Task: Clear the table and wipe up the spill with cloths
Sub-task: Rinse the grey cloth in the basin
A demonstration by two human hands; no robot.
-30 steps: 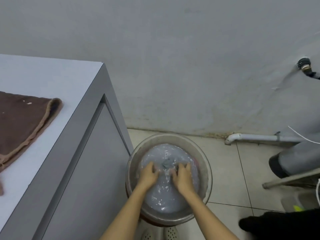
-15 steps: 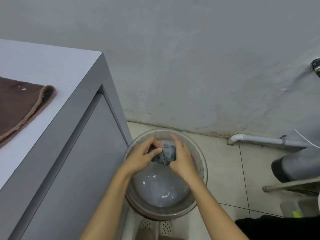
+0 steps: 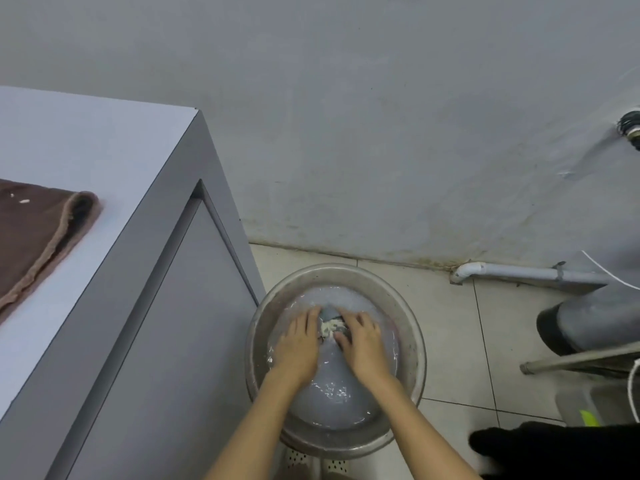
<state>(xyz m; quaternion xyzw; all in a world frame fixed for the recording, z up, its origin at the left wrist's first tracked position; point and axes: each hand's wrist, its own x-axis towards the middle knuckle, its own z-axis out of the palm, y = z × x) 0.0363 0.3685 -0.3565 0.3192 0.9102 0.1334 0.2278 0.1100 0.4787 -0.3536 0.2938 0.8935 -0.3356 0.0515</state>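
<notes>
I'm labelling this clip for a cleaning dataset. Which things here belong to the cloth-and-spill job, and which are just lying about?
Job: left hand and right hand gripping the grey cloth in the water-filled metal basin; brown cloth on the table.

Lying about: white pipe, wall tap, black item.

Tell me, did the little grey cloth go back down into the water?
Yes. The grey cloth, lifted above the basin rim half a second ago, is now down at the water between both hands.
</notes>
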